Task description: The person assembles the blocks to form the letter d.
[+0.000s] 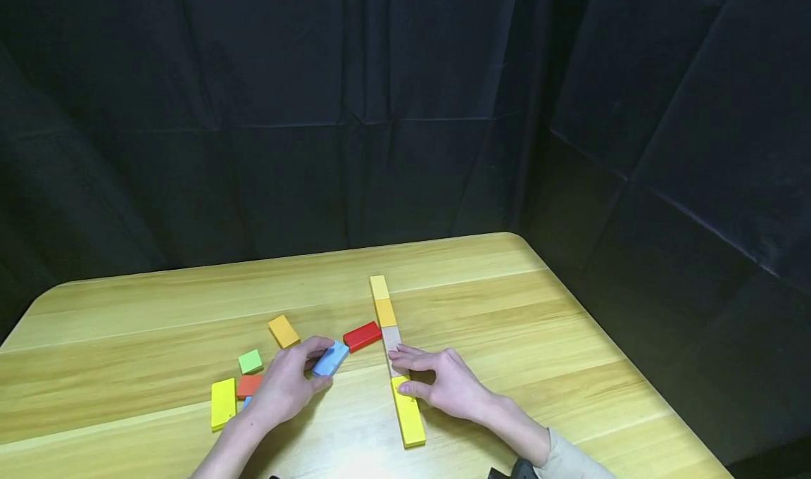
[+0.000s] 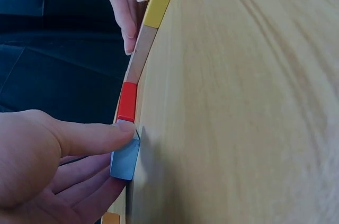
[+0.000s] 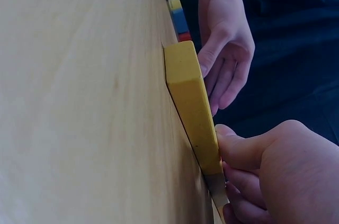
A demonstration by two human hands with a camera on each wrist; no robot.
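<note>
My left hand (image 1: 288,380) pinches a blue block (image 1: 331,359) between thumb and fingers. In the left wrist view, that blue block (image 2: 125,160) lines up with the end of a red block (image 2: 127,99). The red block's far end meets the side of a straight row. Along this row run a light orange block (image 1: 379,287), an orange block (image 1: 385,313), a plain wood block (image 1: 391,337) and a yellow block (image 1: 410,422) nearest me. My right hand (image 1: 450,380) rests on the row, its thumb at the yellow block and its fingers over the plain wood one.
Loose blocks lie around my left hand: an orange one (image 1: 283,331), a green one (image 1: 250,361), a red-orange one (image 1: 248,386), a yellow one (image 1: 223,403) and a partly hidden blue one (image 1: 246,401). Dark curtains (image 1: 285,183) hang behind the wooden table (image 1: 538,338) and along its right side.
</note>
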